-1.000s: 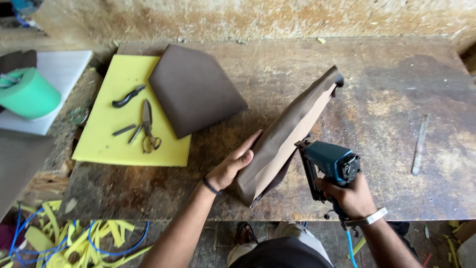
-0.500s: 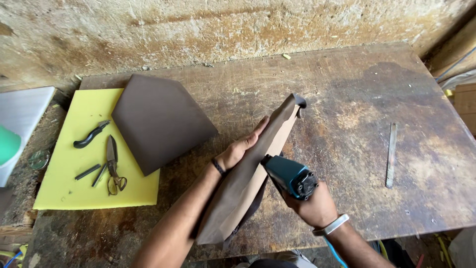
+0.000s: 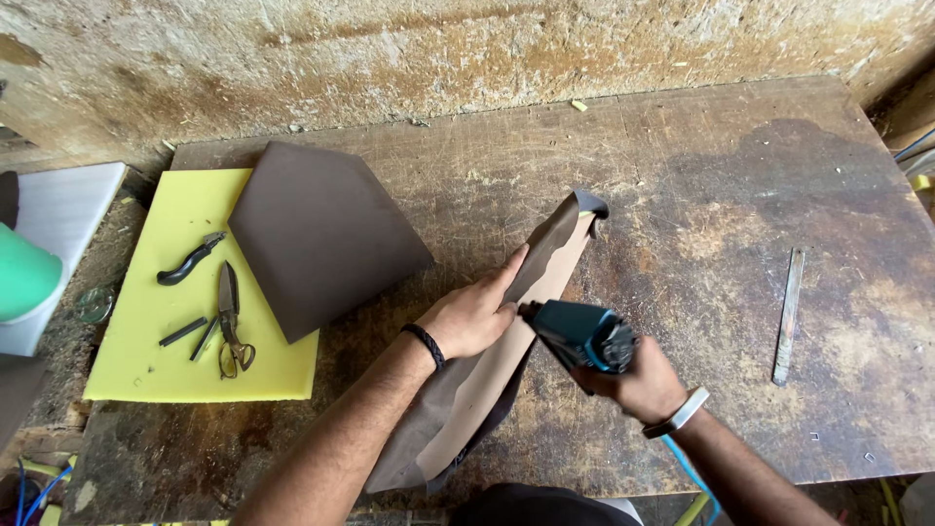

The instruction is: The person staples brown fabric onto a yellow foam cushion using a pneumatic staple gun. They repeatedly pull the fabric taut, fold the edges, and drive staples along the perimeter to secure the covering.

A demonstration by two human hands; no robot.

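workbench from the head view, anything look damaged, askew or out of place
Nothing is spilled or broken. The workbench top is badly scratched and carries a large dark stain toward its far right. A second brown panel lies askew, half on the yellow foam sheet and half on the wood.
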